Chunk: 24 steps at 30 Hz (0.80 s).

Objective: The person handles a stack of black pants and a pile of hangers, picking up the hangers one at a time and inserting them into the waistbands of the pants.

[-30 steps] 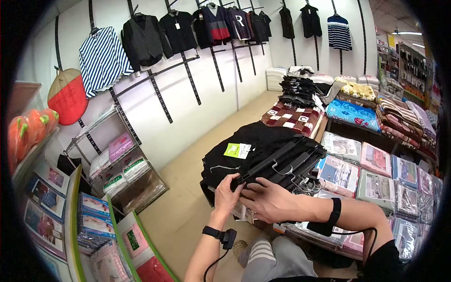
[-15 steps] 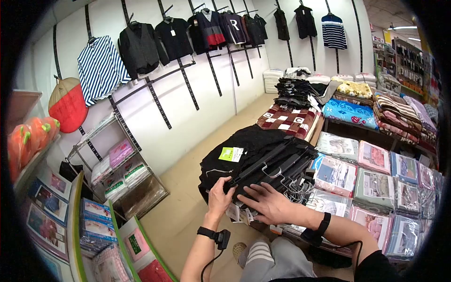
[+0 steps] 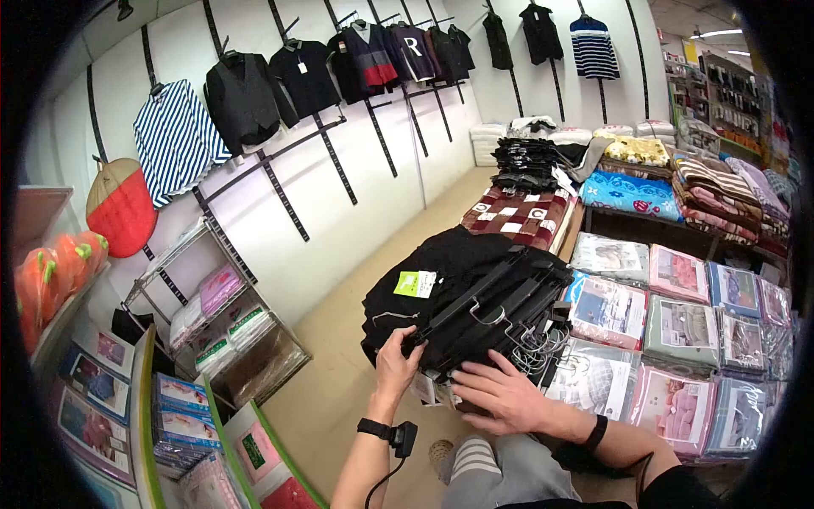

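Note:
A pile of black garments [image 3: 458, 254] lies in front of me, with a white and lime-green tag [image 3: 415, 284] on its upper left. Across the pile runs a black hanger [image 3: 462, 299] with a metal hook, and more metal hanger hooks [image 3: 538, 352] bunch at the right. The fingers and thumb of my left hand [image 3: 397, 363] close on the lower left end of the hanger; whether cloth is pinched there too is hidden. My right hand [image 3: 500, 394] has its fingers spread along the pile's near edge, touching the black cloth.
Packaged bedding sets [image 3: 606, 310] cover the table on the right. Behind the pile are a brown checked blanket [image 3: 517, 212] and a stack of black clothes [image 3: 526, 164]. A wire rack [image 3: 229, 293] and a green-edged shelf [image 3: 153, 399] stand left. Shirts hang along the wall.
My right hand has slid down and right, from over the hangers to the pile's near edge. My left hand keeps its place at the hanger's end.

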### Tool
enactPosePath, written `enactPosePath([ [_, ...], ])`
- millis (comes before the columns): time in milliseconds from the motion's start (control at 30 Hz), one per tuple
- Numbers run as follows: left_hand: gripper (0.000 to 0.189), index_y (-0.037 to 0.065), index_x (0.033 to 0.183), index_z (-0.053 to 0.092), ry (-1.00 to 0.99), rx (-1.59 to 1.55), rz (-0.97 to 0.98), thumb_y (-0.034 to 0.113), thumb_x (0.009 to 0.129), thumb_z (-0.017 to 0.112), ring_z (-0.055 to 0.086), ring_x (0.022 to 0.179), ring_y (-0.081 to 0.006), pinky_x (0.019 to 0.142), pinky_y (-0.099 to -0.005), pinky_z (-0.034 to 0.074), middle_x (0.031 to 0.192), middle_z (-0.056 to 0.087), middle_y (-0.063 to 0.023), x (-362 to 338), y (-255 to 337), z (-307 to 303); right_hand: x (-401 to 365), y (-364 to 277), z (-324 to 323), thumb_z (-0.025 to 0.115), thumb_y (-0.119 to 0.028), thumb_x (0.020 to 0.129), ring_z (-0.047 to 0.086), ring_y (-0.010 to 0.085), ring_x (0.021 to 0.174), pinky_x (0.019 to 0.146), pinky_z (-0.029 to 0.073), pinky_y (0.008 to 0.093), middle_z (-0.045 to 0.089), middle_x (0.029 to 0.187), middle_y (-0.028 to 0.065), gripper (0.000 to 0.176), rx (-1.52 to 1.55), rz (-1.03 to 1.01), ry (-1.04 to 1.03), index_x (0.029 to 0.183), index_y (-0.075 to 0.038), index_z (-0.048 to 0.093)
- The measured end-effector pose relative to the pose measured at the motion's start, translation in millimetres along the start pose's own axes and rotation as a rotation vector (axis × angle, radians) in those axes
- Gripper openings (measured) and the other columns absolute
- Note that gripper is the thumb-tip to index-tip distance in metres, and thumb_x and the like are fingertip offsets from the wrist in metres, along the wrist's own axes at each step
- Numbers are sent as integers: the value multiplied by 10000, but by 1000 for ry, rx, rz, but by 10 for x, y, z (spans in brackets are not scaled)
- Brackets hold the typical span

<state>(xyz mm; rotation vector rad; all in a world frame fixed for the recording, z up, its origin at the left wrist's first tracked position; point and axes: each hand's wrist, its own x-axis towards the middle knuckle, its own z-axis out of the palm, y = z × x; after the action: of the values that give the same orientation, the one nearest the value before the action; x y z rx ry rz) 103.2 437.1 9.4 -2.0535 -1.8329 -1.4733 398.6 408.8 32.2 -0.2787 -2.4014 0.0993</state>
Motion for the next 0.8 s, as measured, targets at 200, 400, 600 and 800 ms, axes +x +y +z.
enactPosePath([
  [200,382,41,1249,694,-35,-35,-137,168,919,840,738,1093,-397,922,-442,584,1182,763,-183,-22,86,-7,-1456,269,424,831,-296,906,664,347,1273,1133,503,474,703,1364,157,554,163,494,-22,1375,-47,673],
  [400,378,38,1258,688,-3,-26,-55,168,933,832,737,1075,-404,913,-444,583,1180,758,-200,-11,72,-9,-2969,551,760,741,-522,932,319,485,1560,1286,219,622,363,1670,308,923,-251,1012,-370,1594,34,419],
  [600,372,32,1256,686,-33,-14,-105,156,935,829,739,1071,-389,914,-443,577,1187,754,-203,-2,146,-46,-3449,537,889,682,-602,938,211,474,1619,1319,114,616,289,1727,291,1022,-293,1119,-315,1634,68,346],
  [800,359,36,1244,690,-5,-15,-72,146,931,828,738,1073,-387,918,-439,574,1175,757,-193,-18,81,14,-3491,531,995,686,-600,929,218,472,1615,1320,107,621,293,1724,292,1025,-342,1112,-269,1632,67,353],
])
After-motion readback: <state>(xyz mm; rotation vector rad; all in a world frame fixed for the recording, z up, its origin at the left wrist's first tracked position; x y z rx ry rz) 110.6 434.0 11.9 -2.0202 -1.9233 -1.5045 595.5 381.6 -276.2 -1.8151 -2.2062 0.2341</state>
